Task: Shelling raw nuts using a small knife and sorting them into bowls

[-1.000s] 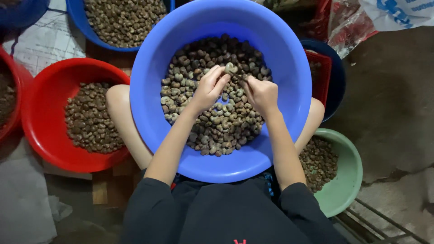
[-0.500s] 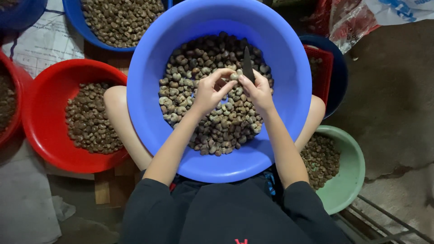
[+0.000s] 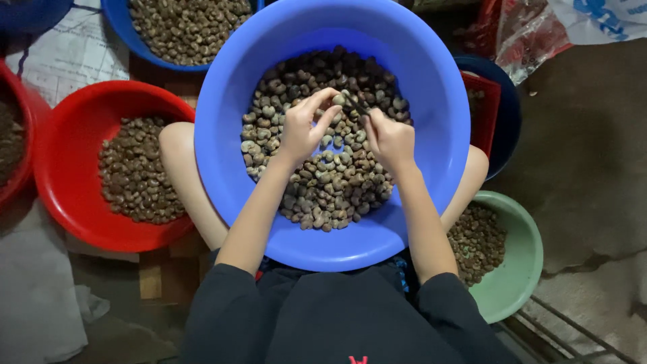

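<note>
The left hand pinches one nut at its fingertips over the blue basin on the lap; the right hand is closed on a thin dark tool set against that nut. The basin remains heaped with nuts, so by this measure most work is left; the red basin and green bowl are part-filled.

- A round red plastic basin on the left, partly filled with brown nuts.
- Another blue plastic basin at the top left, holding more nuts.
- A pale green plastic bowl at the lower right, with darker nuts inside.
- A dark blue tub on the right, a red tray set in it.
- Crumpled plastic bags at the top right.
- Printed paper sheet under the basins.
</note>
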